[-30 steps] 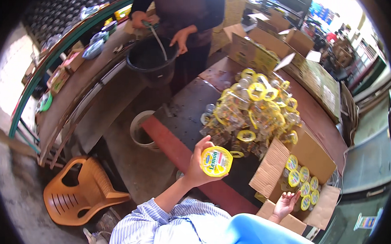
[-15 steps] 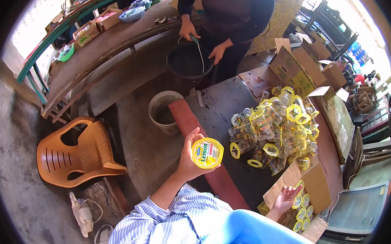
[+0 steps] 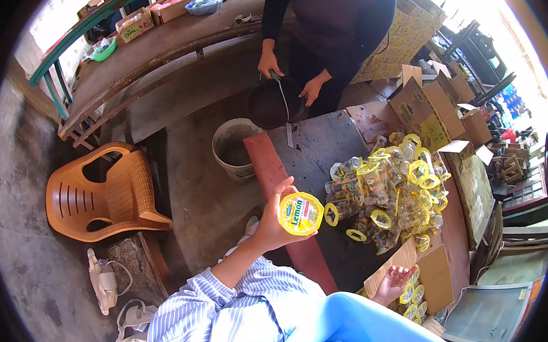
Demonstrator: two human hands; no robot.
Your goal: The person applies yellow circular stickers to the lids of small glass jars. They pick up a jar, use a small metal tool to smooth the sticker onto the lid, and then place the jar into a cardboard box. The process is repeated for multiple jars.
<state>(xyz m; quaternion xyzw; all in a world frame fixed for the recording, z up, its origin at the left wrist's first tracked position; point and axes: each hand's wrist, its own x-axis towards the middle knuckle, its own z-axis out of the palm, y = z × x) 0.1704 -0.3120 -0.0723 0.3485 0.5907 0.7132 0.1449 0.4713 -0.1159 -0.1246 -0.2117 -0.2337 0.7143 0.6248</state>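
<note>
My left hand point(image 3: 275, 223) is closed around a sealed plastic cup point(image 3: 301, 213), whose lid with a yellow rim and a lemon picture faces up. It is above the red strip along the table's near edge. At lower right, my right hand point(image 3: 395, 284) hovers at an open cardboard carton point(image 3: 433, 278), its fingers loosely bent and apart with nothing visible in them. Several yellow-lidded cups point(image 3: 408, 295) stand in that carton, partly hidden by the hand and flap. A heap of clear empty-looking cups with yellow rims point(image 3: 382, 191) covers the right part of the dark table.
Across the table a person point(image 3: 338, 27) holds a black bucket point(image 3: 271, 104) by handle and rim. A whitish bucket point(image 3: 224, 158) stands left of the table point(image 3: 298, 164). An orange chair point(image 3: 101, 194) is at left. Open cardboard boxes point(image 3: 427, 112) sit behind the heap.
The held cup appears farther right in the picture. My right hand's fingers have curled a little more. The other person's black bucket has come lower, nearer the table.
</note>
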